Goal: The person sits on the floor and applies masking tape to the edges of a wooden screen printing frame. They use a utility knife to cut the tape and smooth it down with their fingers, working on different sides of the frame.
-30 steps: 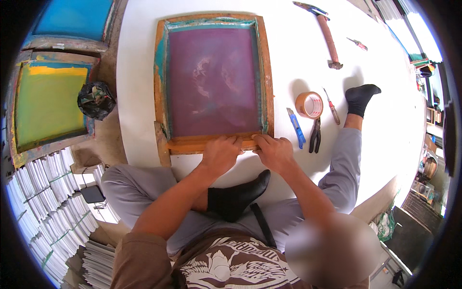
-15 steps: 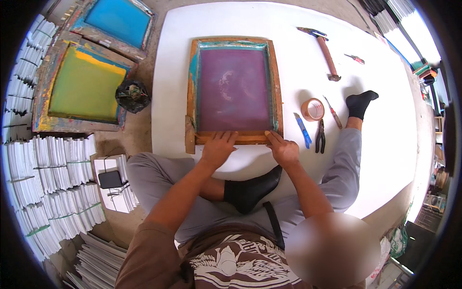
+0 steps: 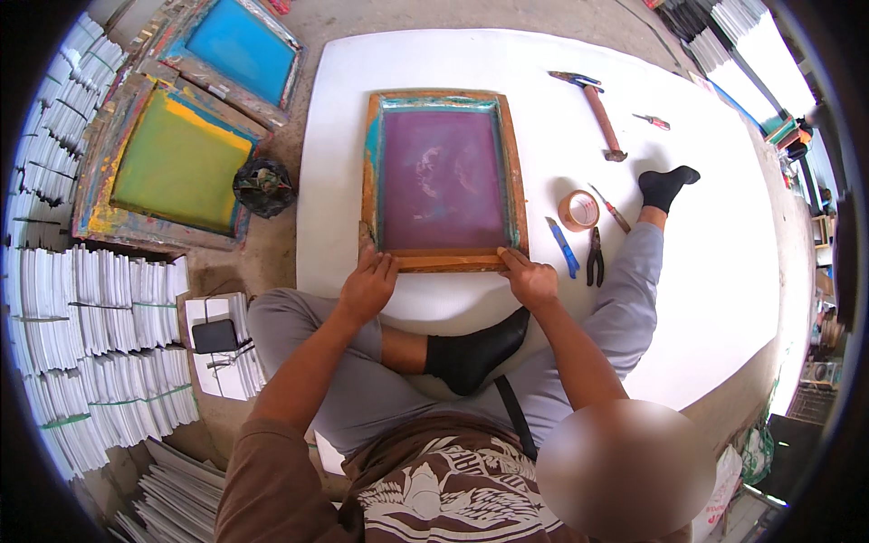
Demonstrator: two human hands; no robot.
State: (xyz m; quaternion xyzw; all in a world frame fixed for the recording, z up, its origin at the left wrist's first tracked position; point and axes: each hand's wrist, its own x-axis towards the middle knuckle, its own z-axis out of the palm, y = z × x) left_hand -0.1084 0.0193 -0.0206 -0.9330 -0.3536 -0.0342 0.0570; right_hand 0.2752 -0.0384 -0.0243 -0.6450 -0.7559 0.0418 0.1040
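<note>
On white sheet [image 3: 724, 271], centre: wooden screen frame [image 3: 444, 181], purple mesh, lying flat | left hand [image 3: 367, 285] and right hand [image 3: 529, 281] both pressing near rail, fingers curled | hammer [image 3: 597, 113], tape roll [image 3: 577, 210], pliers [image 3: 594, 258] untouched alongside; work appears early.

Three screen frames: purple [image 3: 442, 179], green [image 3: 176, 163], blue [image 3: 240, 45]; one hammer [image 3: 597, 107]; one tape roll [image 3: 578, 210]; one pliers [image 3: 595, 258]; one knife [image 3: 562, 246]; two screwdrivers [image 3: 612, 210] [image 3: 652, 120]; two hands [image 3: 367, 286] [image 3: 530, 281].
</note>
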